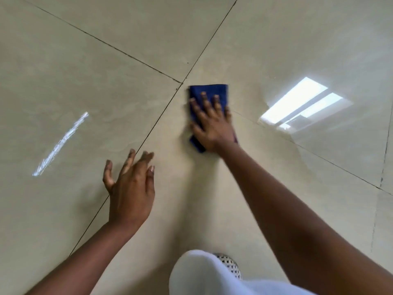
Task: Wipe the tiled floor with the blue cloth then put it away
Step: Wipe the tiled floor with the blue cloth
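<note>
Blue cloth (209, 92): folded, flat on the tiled floor (85, 81), just at 4 o'clock of the grout-line crossing. Your right hand (212, 124) presses it, fingers spread flat. Your left hand (130, 188), at 7 o'clock of the cloth, is splayed and empty. No writing is visible.

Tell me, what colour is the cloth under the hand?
The folded cloth is dark blue, seen in the head view, pressed flat under the right hand.

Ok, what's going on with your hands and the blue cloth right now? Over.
Right hand flat on blue cloth, pressing it to tiled floor. Left hand open, empty, over a grout line. Nothing in the way.
</note>
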